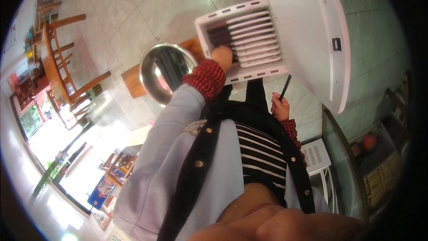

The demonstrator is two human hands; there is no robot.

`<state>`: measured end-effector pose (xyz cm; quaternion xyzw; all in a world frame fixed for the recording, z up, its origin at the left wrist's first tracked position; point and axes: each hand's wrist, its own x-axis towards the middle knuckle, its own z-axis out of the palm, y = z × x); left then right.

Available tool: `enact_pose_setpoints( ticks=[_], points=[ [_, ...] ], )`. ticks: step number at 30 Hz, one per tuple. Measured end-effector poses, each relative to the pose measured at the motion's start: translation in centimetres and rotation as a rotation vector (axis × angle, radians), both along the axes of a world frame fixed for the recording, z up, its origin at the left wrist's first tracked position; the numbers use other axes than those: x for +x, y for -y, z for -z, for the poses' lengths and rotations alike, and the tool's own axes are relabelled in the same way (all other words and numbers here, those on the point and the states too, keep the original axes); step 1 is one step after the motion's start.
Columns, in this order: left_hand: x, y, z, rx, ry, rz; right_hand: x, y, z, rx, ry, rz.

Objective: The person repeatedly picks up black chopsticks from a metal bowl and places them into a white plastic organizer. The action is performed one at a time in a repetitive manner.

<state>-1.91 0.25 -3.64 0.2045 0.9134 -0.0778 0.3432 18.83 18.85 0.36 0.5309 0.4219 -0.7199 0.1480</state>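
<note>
A white plastic box [255, 77] stands before me with its lid [309, 33] swung up to the right. White ribs [255, 40] line much of its inside, and dark sticks [219, 36] lie at the left end. My left hand [222, 57] reaches into that end; its fingers are hidden, so I cannot tell whether they grip anything. Low on the right, my right hand [281, 106] holds a slim black stick, apparently chopsticks [285, 87], below the box's near right corner. Left of the box, a shiny steel bowl [147, 73] contains a bundle of black chopsticks [172, 68].
A wooden stool or bench top [132, 82] lies under the bowl. Wooden tables [50, 63] and chairs stand further left on the tiled floor [160, 3]. At lower right are a white perforated stool [314, 155] and a glass-sided case [341, 154].
</note>
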Motion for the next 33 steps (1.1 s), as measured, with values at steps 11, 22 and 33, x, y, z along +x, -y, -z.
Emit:
enact_pose_setpoints(
  ticks=[11, 22, 33],
  points=[
    [-1.2, 0.3, 0.4, 0.167, 0.155, -0.003, 0.0, 0.0, 0.7, -0.019, 0.023, -0.013],
    [-0.6, 0.3, 1.8, 0.111, -0.045, -0.090, 0.0, 0.1, 1.1, -0.008, 0.004, 0.005],
    [-0.4, -0.2, 2.0, -0.077, 0.061, -0.008, -0.3, 0.3, 1.0, -0.005, 0.017, 0.019]
  ],
)
